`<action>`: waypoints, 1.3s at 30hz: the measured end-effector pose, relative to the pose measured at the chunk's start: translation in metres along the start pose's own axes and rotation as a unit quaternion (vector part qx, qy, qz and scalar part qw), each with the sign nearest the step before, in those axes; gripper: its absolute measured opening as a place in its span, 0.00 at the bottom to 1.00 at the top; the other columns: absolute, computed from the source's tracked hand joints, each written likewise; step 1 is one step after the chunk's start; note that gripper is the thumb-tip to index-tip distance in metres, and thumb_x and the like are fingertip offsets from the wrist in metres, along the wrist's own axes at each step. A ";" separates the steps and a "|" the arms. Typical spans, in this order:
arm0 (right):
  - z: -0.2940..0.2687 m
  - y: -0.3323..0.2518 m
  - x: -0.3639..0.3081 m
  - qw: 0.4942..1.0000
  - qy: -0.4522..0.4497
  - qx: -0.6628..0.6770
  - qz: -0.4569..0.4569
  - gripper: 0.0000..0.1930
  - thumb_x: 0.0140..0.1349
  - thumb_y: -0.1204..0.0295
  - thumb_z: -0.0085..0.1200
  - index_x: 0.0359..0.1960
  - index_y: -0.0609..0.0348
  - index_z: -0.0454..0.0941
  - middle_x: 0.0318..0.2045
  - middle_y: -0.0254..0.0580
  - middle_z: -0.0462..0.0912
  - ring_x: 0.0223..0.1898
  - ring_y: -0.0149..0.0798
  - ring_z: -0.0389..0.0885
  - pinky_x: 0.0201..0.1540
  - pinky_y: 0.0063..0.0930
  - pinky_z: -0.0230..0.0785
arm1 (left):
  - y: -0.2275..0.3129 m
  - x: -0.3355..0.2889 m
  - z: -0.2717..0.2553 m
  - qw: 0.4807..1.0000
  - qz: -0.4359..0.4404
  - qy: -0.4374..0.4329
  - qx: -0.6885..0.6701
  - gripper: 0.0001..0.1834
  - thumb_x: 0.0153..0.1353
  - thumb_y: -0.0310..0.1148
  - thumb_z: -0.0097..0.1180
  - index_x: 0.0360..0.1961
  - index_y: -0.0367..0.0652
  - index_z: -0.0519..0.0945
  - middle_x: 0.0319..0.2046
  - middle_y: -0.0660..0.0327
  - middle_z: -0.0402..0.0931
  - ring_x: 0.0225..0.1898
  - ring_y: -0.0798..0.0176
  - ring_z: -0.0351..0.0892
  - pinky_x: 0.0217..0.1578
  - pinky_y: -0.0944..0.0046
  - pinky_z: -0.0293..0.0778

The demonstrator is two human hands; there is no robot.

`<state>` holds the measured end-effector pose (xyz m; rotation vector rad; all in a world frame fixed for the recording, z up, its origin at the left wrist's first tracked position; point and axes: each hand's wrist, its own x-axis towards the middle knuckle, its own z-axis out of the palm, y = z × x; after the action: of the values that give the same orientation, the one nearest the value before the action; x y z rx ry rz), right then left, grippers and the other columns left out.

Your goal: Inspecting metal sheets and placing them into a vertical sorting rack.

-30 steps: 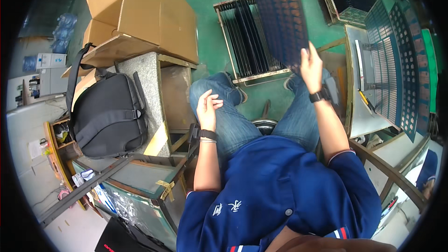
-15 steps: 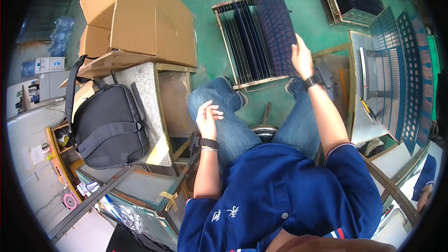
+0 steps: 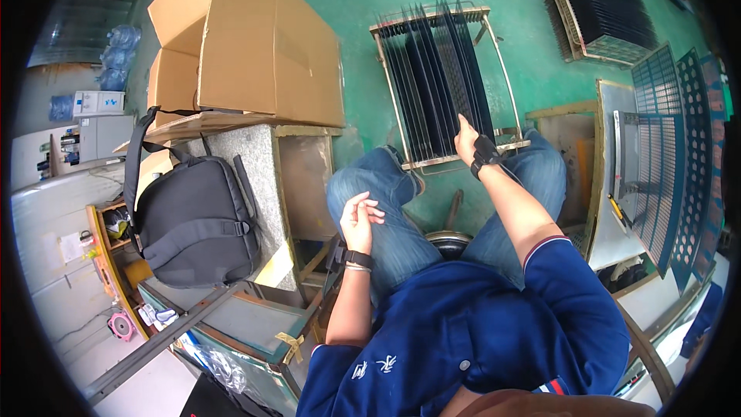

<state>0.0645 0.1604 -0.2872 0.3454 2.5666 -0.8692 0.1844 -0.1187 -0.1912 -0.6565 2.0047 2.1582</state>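
Note:
A metal wire rack [image 3: 505, 77] stands on the floor in front of my knees, holding several thin dark panels [image 3: 424, 85] upright, side by side, in its left and middle part. At the near edge of the rightmost ones is my right hand [image 3: 466, 140], closed on the edge of a dark perforated panel [image 3: 461, 69] that stands among the others; its thumb is hidden. My left hand [image 3: 360, 218] rests above my left thigh with loosely bent fingers apart and nothing in it. Both wrists wear dark bands.
To the left are a big cardboard box [image 3: 270, 46] and a black backpack [image 3: 197, 224]. Another rack of dark panels [image 3: 606, 11] stands at the far right. Nearer on the right, blue perforated sheets [image 3: 656, 147] lean beside a bench with a yellow-handled cutter [image 3: 619, 210].
My right hand has moved left and lowered the perforated panel, which stood tilted above the rack, down among the others. The left hand stays much the same; the whole view has shifted slightly.

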 end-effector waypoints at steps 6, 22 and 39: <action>0.008 0.009 0.014 0.995 0.069 -0.049 -0.049 0.24 0.59 0.66 0.45 0.57 0.56 0.63 0.30 0.58 0.79 0.30 0.58 0.79 0.33 0.49 0.70 | 0.005 0.002 0.006 1.000 0.006 -0.012 0.011 0.12 0.67 0.29 0.40 0.46 0.35 0.71 0.32 0.56 0.74 0.25 0.66 0.77 0.23 0.70 0.76; -0.269 -0.009 -0.148 0.960 0.142 0.168 -0.174 0.16 0.65 0.67 0.42 0.47 0.67 0.71 0.35 0.46 0.80 0.38 0.34 0.78 0.40 0.25 0.68 | 0.003 0.002 -0.002 0.998 0.010 -0.021 -0.059 0.12 0.66 0.31 0.44 0.46 0.36 0.71 0.35 0.55 0.75 0.27 0.65 0.77 0.25 0.68 0.76; -0.208 0.025 -0.226 0.801 0.033 0.586 -0.118 0.24 0.62 0.67 0.45 0.54 0.73 0.64 0.44 0.46 0.77 0.43 0.31 0.77 0.45 0.21 0.69 | 0.124 -0.039 0.038 0.950 0.083 -0.162 -0.254 0.20 0.68 0.40 0.40 0.56 0.41 0.62 0.51 0.59 0.69 0.49 0.67 0.72 0.49 0.66 0.71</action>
<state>0.2119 0.2864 -0.0477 0.3718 1.7835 -2.5020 0.1643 -0.0880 -0.0613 -0.1549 1.3890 2.6974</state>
